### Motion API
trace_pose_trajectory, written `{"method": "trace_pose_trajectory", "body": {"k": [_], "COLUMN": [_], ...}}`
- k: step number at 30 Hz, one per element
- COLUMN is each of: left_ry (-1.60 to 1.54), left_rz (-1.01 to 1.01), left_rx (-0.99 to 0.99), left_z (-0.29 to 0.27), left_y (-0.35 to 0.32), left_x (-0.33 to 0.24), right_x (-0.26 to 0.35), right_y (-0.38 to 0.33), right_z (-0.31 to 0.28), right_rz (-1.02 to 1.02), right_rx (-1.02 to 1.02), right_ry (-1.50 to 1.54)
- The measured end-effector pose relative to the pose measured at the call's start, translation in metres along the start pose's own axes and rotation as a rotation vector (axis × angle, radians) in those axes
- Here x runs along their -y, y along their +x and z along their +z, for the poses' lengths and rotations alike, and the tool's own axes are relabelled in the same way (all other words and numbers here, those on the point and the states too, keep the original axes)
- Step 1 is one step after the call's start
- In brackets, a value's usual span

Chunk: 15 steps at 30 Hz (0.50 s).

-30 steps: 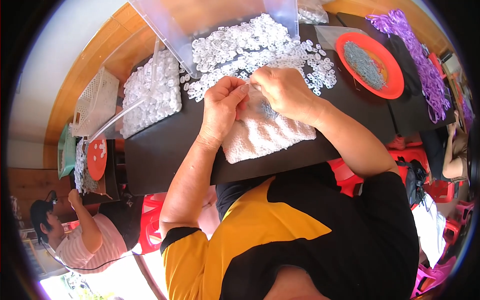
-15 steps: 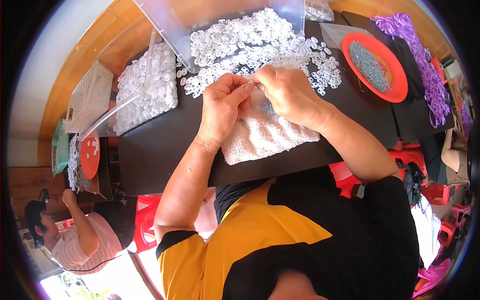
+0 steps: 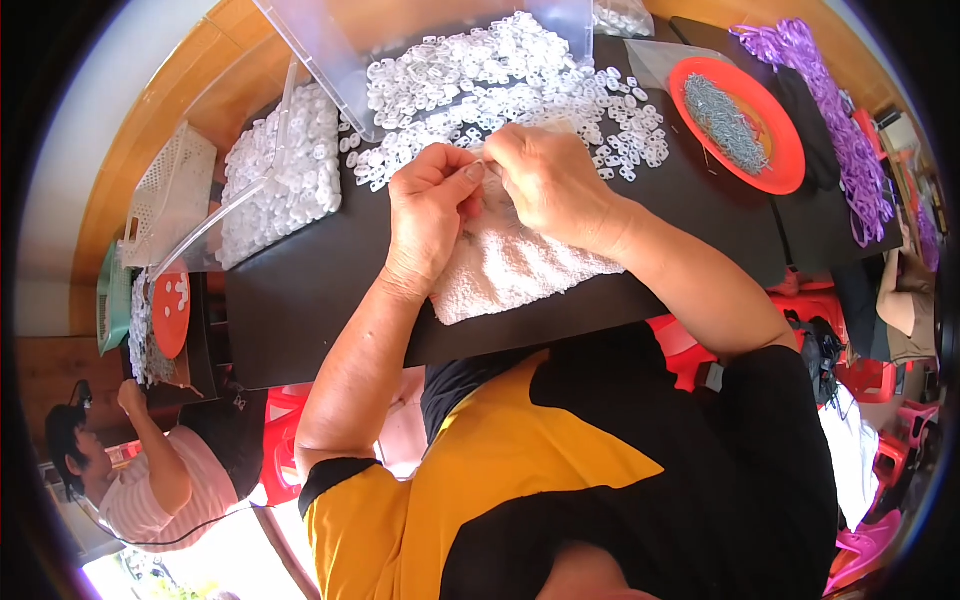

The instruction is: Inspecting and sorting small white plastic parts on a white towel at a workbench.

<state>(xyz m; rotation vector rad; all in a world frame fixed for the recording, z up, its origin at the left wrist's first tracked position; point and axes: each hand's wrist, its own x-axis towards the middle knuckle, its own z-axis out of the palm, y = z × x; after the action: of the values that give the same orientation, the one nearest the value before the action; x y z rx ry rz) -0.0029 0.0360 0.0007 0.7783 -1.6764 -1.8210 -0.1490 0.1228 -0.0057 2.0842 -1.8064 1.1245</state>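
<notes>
Both hands meet over the folded white terry towel (image 3: 520, 262) laid on the black tabletop (image 3: 320, 300), probably there as a soft pad so small parts do not skid or scratch. The left hand (image 3: 428, 212) has thumb and forefinger pressed together on something tiny near its fingertips; it looks like one of the small white plastic ring pieces, though the piece itself is too small to make out. The right hand (image 3: 550, 180) curls in close against it, fingers bent down over the same spot, and what it pinches, if anything, I cannot tell. Just beyond the hands lies the loose heap of white plastic rings (image 3: 500, 90), spilling from a tipped clear plastic bin (image 3: 330, 60), so the supply sits within easy reach. A second mound of white pieces (image 3: 285, 170) lies to the left beside a white slotted basket (image 3: 165, 195). To the right, a round red plate of thin grey metal pins (image 3: 735, 120) stands near, with purple cord bundles (image 3: 840, 130) further off.
</notes>
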Motion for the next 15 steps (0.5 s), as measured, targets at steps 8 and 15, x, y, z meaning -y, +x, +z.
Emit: {"method": "trace_pose_trajectory", "body": {"k": [8,15], "left_ry": [-0.051,-0.097], "left_rz": [-0.048,-0.030], "left_rx": [-0.012,0.007], "left_z": [-0.007,-0.008], "left_y": [0.005,0.007], "left_x": [-0.007,-0.006], "right_x": [-0.040,-0.035], "right_y": [0.014,0.014], "right_z": [-0.040,-0.041], "right_rz": [0.302,0.241], "right_rx": [0.130,0.287], "right_ry": [-0.169,-0.337]}}
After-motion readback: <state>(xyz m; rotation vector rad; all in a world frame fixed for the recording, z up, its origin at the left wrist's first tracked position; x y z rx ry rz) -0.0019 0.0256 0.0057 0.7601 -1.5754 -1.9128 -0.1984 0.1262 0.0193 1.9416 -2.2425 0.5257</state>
